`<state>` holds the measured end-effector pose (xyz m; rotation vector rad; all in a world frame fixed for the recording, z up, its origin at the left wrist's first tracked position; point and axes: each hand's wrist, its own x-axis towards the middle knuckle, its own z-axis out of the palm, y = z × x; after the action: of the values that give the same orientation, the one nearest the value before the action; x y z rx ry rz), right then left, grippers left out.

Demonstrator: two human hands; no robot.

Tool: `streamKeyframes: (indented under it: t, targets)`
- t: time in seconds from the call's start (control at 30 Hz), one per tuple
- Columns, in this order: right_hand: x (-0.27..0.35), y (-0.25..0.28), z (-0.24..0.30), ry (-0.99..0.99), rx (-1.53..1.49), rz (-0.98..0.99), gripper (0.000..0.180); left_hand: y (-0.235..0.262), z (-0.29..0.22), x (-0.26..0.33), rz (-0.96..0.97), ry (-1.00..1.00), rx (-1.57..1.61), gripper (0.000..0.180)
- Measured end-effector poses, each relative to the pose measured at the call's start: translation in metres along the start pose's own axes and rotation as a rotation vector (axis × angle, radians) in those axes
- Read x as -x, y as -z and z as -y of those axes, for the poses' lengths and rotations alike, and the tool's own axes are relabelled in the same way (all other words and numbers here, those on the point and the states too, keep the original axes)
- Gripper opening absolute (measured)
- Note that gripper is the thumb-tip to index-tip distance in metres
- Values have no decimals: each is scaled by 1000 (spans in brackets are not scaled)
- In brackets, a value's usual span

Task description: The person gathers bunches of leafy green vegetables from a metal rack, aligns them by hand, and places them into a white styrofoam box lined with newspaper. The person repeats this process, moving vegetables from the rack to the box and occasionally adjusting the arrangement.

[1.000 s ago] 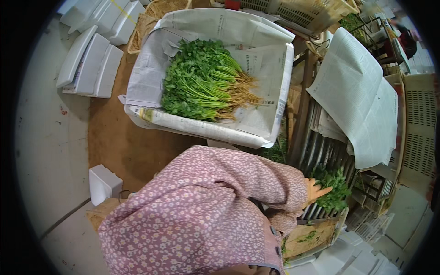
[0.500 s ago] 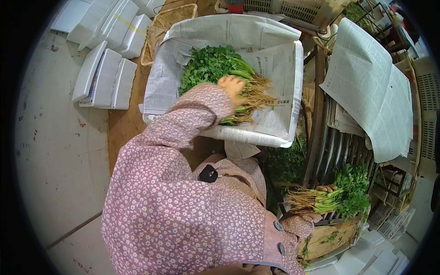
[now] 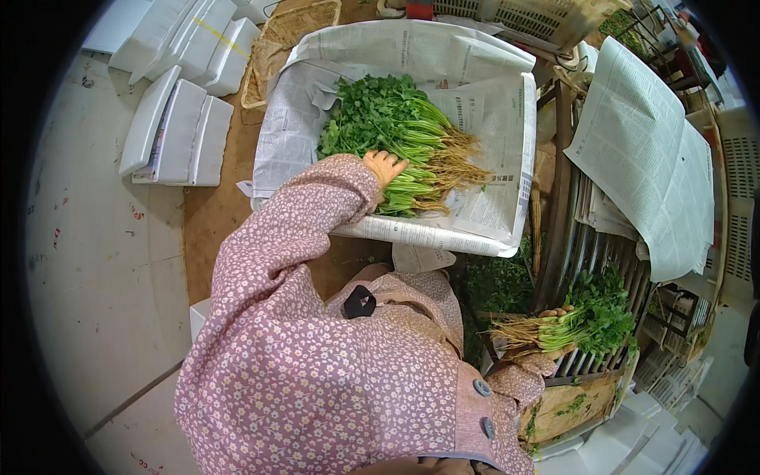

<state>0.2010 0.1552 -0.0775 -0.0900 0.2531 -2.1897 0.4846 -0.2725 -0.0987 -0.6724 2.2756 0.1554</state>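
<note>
A white foam box lined with newspaper point(image 3: 332, 43) stands ahead of me. Rooted coriander point(image 3: 412, 134) lies in it, leaves to the left, pale green stems in the middle, brown roots to the right. My left hand point(image 3: 385, 166) rests on the near stems, fingers spread slightly and bent over them. Low on the right, my right hand point(image 3: 556, 312) is closed round another bunch of coriander point(image 3: 598, 321), its roots pointing left and leaves right. Only some of that hand's fingers show above the stems; the rest is hidden under the bunch.
Newspaper sheets point(image 3: 649, 150) drape over a slatted metal rack point(image 3: 582, 257) at right. White foam boxes point(image 3: 186, 134) are stacked at left, near a dirty plastic basket point(image 3: 273, 47). More greens point(image 3: 499, 281) lie below the rack's left side. Plastic crates point(image 3: 522, 20) stand behind.
My left hand has drawn back from near the roots, leftward and slightly nearer, onto the stems. The right hand and its bunch have barely shifted. The whole view has tilted a little.
</note>
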Motion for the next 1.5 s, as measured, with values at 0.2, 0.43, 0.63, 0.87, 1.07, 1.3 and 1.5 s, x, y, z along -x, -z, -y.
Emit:
streamKeyframes:
  t: [0.2, 0.43, 0.63, 0.87, 1.07, 1.3, 1.5]
  targets:
    - [15, 26, 13, 54, 25, -65, 75, 11, -6, 27, 106, -121, 35, 94]
    - [1, -11, -6, 5, 31, -39, 75, 22, 1, -16, 313, -141, 96, 89]
    - [30, -47, 45, -76, 63, -41, 72, 4, 0, 32, 223, -109, 245, 90]
    - [-32, -170, -27, -485, 164, -81, 58, -13, 5, 35, 43, -127, 380, 77]
    - [-209, -143, -200, -864, 1204, -44, 70, -46, 1, 32, -96, -175, 485, 62]
    - [-250, -32, -373, -835, 2838, 968, 82, -30, -11, 65, -29, 10, 681, 49]
    - [-230, -87, -403, -446, 2754, 1059, 86, 16, 15, 110, -632, -53, 1017, 37]
